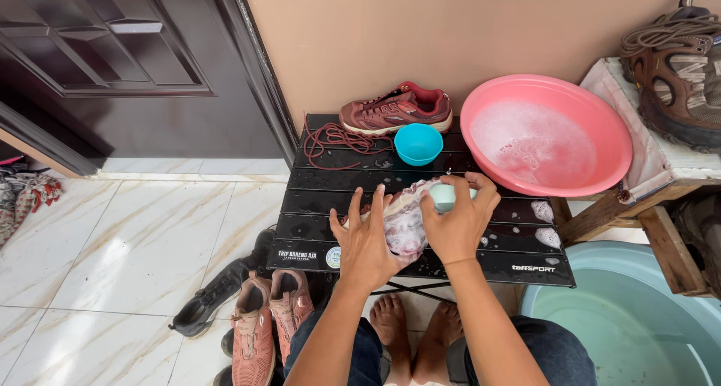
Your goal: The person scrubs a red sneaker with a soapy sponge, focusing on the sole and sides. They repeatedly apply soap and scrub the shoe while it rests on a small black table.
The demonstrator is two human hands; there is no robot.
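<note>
Landmark: black folding table (315, 239).

- Left of table, on floor: two pink shoes (266, 326), one black shoe (214, 296).
- Table front edge: left hand (366, 243) cupped, steadying soapy shoe (405, 221).
- Right hand (458, 221) closed round pale brush (443, 197), pressed onto shoe.
- Table rear: one maroon shoe (396, 108), one loose lace (334, 140), one blue bowl (418, 143).
- Table right: one pink basin (546, 134), sudsy, within reach.

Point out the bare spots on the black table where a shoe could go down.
The black table is bare at its left side, below the red laces and left of the left hand. The right strip under the pink basin holds only foam. The back is crowded: red shoe, blue bowl.
</note>
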